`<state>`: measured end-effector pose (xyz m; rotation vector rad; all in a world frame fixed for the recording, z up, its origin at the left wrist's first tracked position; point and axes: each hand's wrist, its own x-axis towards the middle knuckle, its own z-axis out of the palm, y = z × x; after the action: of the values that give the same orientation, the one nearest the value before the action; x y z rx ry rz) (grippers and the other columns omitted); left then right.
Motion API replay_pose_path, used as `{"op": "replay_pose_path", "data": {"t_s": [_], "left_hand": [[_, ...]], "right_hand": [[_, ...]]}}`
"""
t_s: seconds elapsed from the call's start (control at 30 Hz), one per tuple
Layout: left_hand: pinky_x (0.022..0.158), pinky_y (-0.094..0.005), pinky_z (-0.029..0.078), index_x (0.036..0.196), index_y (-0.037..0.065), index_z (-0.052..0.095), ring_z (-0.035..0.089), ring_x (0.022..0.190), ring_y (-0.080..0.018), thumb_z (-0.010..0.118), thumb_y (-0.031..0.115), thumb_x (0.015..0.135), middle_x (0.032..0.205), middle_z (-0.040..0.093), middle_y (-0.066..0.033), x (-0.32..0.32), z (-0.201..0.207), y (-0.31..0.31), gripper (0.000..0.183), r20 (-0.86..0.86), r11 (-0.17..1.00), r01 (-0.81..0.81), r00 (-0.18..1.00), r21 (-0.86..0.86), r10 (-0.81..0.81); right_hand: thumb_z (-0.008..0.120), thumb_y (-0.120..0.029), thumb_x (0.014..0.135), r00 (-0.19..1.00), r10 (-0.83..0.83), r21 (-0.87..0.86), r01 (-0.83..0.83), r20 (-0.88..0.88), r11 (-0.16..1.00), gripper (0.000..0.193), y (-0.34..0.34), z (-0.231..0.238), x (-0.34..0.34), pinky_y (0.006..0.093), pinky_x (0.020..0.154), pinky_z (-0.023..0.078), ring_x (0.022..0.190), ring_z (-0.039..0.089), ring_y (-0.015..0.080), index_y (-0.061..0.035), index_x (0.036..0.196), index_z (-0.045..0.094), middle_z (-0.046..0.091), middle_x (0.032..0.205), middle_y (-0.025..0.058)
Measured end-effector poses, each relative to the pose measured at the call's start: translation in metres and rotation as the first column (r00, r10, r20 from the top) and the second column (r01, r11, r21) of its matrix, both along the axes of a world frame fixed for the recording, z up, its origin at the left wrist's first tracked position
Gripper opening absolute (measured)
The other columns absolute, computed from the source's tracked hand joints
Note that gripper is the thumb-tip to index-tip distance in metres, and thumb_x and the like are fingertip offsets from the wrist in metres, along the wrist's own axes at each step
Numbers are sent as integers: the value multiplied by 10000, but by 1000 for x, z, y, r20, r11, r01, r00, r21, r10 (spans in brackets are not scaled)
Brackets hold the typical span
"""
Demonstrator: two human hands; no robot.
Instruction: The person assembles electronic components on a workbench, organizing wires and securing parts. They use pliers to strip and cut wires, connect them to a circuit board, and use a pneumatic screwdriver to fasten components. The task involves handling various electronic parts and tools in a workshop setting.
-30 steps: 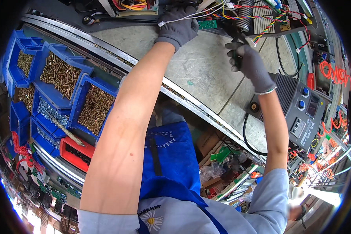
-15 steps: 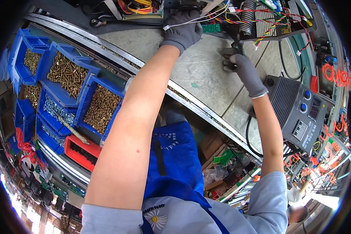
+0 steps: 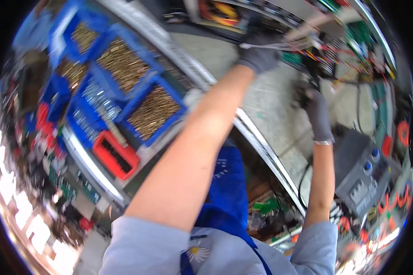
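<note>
My left hand [image 3: 261,54], in a grey glove, reaches to the near edge of an open metal chassis [image 3: 284,16]. Its fingers are smeared and partly hidden, and a thin white cable [image 3: 275,46] passes across it. Further right, my right hand [image 3: 317,114], also gloved, is closed around a dark, upright hand tool [image 3: 314,75], whose exact kind is too blurred to tell. The tool's upper end meets the chassis beside coloured wires [image 3: 323,58] and a dark ribbed coil [image 3: 331,50]. Between the hands, a small green circuit board [image 3: 292,58] shows at the chassis edge.
Blue bins [image 3: 153,112] of brass-coloured and silvery screws stand on the left, with a red bin [image 3: 116,155] in front. A grey box with blue knobs [image 3: 365,172] sits on the bench [image 3: 275,103] at right. A metal rail [image 3: 266,146] runs along the bench edge.
The whole view has swung, so bench, bins and both arms appear further right and mostly lower, now blurred. My hands keep about the same places at the chassis.
</note>
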<state>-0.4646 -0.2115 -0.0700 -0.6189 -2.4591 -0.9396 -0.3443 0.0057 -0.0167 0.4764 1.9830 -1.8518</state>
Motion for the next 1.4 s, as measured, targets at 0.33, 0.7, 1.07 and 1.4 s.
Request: {"op": "replay_pose_path", "data": {"t_s": [0.33,0.7,1.07,1.4], "left_hand": [[753,-446,436,908,91,579,568,883,-275,582,291,701,899,595,-125,17,27,-12,287,75,952,-62,993,-299,88],[825,-435,437,899,78,626,570,907,-320,588,156,713,943,608,-154,46,62,-20,206,372,977,-134,926,163,65],[683,-384,477,890,106,631,582,787,-270,678,136,714,863,608,-89,82,27,28,185,353,935,-5,927,356,-129],[722,-392,474,992,92,607,570,805,-286,673,126,717,918,591,-106,85,51,7,285,411,941,-26,903,338,-123]], "right_hand": [[459,-67,794,975,50,227,1,-218,974,427,-119,101,107,278,812,428,1029,522,182,48,1202,508,549,1150,119],[622,-272,755,354,701,448,-575,-619,685,452,-277,184,0,432,850,437,1032,518,356,-9,1117,558,508,1146,191],[613,-233,768,421,480,324,-391,-769,861,370,-271,140,3,427,844,430,1027,523,319,-27,1069,550,526,1109,160],[522,-23,851,859,-268,73,330,-436,941,203,-106,85,40,239,740,444,844,560,98,-2,1040,595,605,964,49]]}}
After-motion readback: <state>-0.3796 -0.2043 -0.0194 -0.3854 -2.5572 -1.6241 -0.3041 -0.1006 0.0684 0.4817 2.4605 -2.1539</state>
